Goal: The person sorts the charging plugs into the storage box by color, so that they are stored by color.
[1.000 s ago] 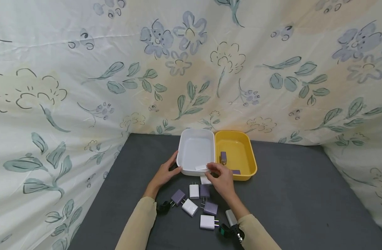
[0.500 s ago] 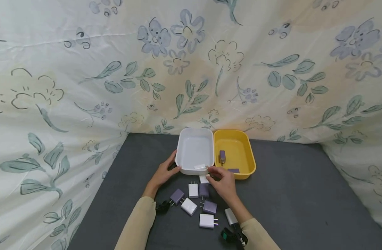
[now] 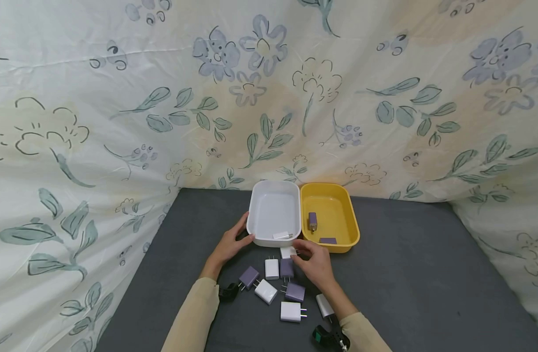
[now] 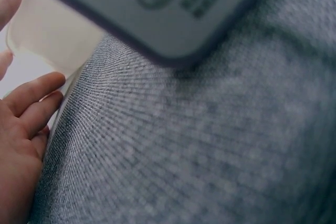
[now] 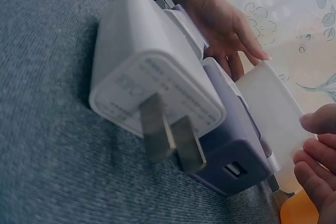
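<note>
My left hand (image 3: 228,247) rests against the white bin (image 3: 273,208) at its left side and front left corner; in the left wrist view its fingers (image 4: 39,90) look relaxed. Inside that bin, near the front wall, lies one white charger (image 3: 281,235). My right hand (image 3: 315,261) hovers by the bin's front right corner, thumb and fingertips slightly bent, with nothing visible between them. Just beside its fingertips a white plug charger (image 3: 288,252) lies on the table, partly hidden. In the right wrist view, a white charger (image 5: 152,66) with two prongs stands large before a purple one (image 5: 231,145).
Touching the white bin, a yellow bin (image 3: 350,215) holds two purple chargers (image 3: 312,221). Several white and purple chargers (image 3: 266,291) lie scattered on the dark table (image 3: 410,274) between my forearms. A floral curtain (image 3: 269,98) hangs behind the table.
The right hand has let go of the white charger, which now lies in the white bin, and has drawn back slightly toward the front. The left hand stays at the bin.
</note>
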Demonstrator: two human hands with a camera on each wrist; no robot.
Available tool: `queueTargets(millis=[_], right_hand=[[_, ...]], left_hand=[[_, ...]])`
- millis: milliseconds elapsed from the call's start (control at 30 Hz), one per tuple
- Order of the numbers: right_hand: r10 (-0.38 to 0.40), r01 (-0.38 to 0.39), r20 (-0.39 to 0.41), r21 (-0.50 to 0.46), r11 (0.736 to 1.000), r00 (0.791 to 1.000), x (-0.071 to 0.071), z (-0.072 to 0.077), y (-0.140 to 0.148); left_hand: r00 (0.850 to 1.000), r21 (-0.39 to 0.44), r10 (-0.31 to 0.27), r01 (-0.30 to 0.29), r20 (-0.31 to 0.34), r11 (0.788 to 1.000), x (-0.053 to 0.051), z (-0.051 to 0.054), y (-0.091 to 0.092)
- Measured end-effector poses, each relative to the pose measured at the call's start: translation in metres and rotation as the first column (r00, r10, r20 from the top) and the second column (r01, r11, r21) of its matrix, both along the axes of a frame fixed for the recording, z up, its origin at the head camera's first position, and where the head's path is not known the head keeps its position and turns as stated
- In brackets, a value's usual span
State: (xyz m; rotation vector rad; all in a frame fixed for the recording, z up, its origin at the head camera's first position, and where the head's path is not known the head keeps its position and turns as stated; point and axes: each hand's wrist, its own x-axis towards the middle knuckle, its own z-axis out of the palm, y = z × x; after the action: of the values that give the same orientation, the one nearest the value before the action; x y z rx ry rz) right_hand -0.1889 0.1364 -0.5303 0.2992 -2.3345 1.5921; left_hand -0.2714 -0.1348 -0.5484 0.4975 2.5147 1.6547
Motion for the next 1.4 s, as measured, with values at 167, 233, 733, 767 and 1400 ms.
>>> queueTargets(millis=[167, 233, 733, 767, 1400], right_hand=[[-0.019, 0.018, 0.016, 0.050, 0.999, 1.000, -0.003, -0.007, 0.002], [-0.015, 0.013, 0.023, 0.078, 0.997, 1.000, -0.004, -0.007, 0.002], [-0.018, -0.013, 0.099, 0.308, 0.951, 0.995, -0.006, -0.011, 0.008], [-0.025, -0.008, 0.100, 0.318, 0.948, 0.995, -0.006, -0.011, 0.008], [-0.029, -0.019, 0.135, 0.341, 0.940, 0.990, -0.012, -0.016, 0.010]], left_hand=[[1.000, 0.002, 0.004, -0.005, 0.009, 1.000, 0.000, 0.000, 0.000], [1.000, 0.008, 0.001, -0.001, 0.001, 1.000, 0.000, -0.001, 0.000], [1.000, 0.002, 0.000, 0.000, -0.004, 1.000, -0.001, -0.002, -0.001], [1.000, 0.004, -0.001, 0.001, -0.006, 1.000, -0.001, -0.002, -0.001], [1.000, -0.017, 0.019, -0.019, -0.001, 1.000, -0.002, -0.003, 0.001]])
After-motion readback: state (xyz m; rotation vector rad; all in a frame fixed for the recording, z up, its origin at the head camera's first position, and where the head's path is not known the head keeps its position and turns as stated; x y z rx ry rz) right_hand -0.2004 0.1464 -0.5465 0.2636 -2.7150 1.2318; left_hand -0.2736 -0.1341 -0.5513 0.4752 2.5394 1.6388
